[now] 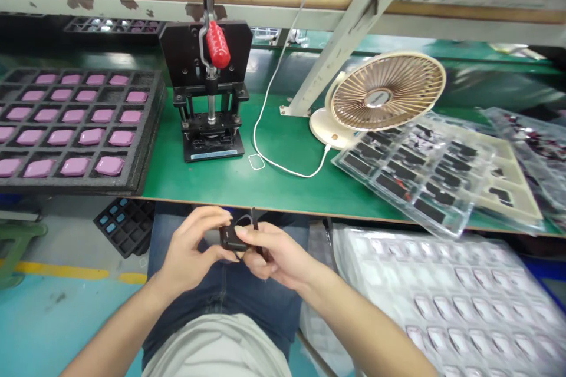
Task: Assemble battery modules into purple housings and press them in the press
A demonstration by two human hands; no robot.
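Note:
A small black rounded-square piece [230,239], perhaps a watch case, is held over my lap just off the bench's front edge. My left hand [188,247] grips it from the left, thumb below and fingertips above. From the other side my right hand [278,250] has its thumb pressed on the piece's right part. A thin dark strip [253,218] pokes up between the thumb and fingers of that hand; its kind is unclear. What the right fingers do beneath the piece is hidden.
On the green bench [283,188] stand a black toggle press [212,123] with a red handle and a beige fan [384,94]. Foam trays [150,129] of purple pieces lie left, clear plastic trays [411,171] right. Below right is a bagged tray [442,283]. A white cable [265,106] crosses the bench.

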